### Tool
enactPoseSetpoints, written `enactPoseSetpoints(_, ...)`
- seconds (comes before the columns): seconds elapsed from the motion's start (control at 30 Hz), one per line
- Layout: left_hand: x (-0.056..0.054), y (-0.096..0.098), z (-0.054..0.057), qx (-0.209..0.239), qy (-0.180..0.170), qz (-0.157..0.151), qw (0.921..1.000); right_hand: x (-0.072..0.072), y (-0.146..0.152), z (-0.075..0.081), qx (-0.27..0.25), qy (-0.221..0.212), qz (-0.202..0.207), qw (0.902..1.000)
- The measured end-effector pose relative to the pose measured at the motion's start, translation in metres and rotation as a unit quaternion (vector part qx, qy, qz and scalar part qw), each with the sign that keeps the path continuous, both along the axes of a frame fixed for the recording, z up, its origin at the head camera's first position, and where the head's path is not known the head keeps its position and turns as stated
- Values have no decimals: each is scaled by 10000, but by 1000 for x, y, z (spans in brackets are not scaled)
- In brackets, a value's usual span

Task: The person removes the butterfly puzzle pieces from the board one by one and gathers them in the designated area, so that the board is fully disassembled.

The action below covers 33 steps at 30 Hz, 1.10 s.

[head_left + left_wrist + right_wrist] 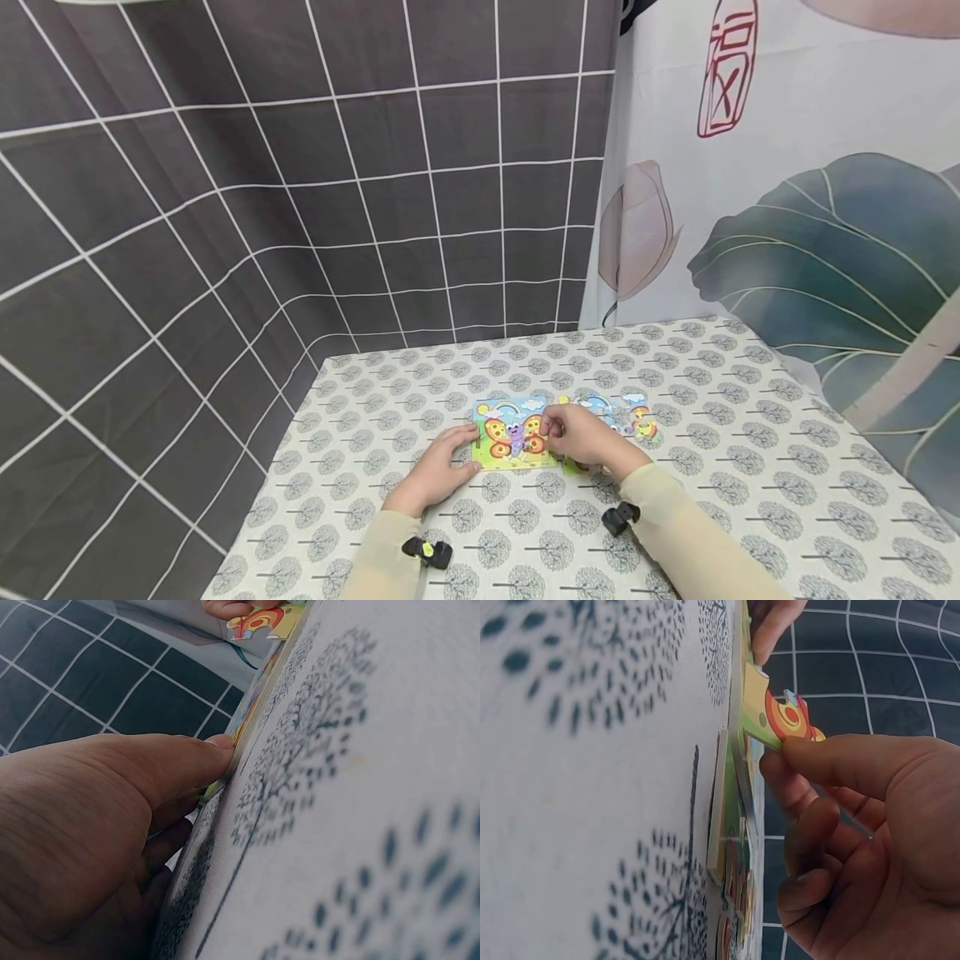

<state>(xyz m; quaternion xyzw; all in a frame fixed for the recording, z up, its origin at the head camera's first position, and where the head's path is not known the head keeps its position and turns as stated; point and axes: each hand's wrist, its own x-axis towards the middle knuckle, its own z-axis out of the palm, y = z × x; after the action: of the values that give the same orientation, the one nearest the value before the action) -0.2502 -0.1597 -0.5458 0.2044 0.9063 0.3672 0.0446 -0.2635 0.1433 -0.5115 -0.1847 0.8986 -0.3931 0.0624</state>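
A butterfly jigsaw puzzle [516,442] lies flat on the patterned cloth, its picture showing a purple body, red-and-yellow wings and a rainbow. My left hand [435,468] rests at its left side, with the fingers along the edge and the thumb [214,754] touching near the lower corner. Between thumb and forefinger, my right hand [583,437] pinches a puzzle piece [761,716] with part of a red-and-yellow wing. The piece is tilted up over the puzzle's right side. How far it touches the puzzle cannot be told.
Right of the puzzle lies a second board [596,406] with a similar rainbow scene, partly hidden by my right hand. Loose pieces [643,423] lie on its right part. A tree-print cloth [750,500] covers the table; a dark checked curtain [375,208] hangs behind.
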Motion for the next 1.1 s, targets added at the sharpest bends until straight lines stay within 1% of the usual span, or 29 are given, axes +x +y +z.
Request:
enactPoseSetpoints(0.3, 1, 0, 2, -12, -22, 5, 10000, -1, 7, 0, -101, -157, -177, 9997)
enactPoseSetpoints(0.5, 2, 0, 3, -28, -45, 1, 10000, 0, 14, -1, -159, -113, -277, 9994)
enactPoseSetpoints(0.57, 3, 0, 3, -24, -11, -17, 10000, 0, 16, -1, -163, -134, -294, 9993)
enactPoseSetpoints(0.73, 2, 1, 3, -75, -49, 25, 10000, 3, 23, -1, -238, -117, -218, 9994)
enactPoseSetpoints(0.87, 2, 1, 4, -59, -102, 57, 9999, 7, 30, 0, -266, -144, -254, 9992)
enactPoseSetpoints(1.0, 2, 1, 4, -33, -96, 55, 9999, 10, 39, 0, -236, -62, -332, 9992)
enactPoseSetpoints(1.1, 2, 1, 3, -40, -91, 67, 9999, 11, 47, 0, -180, 96, -321, 9993)
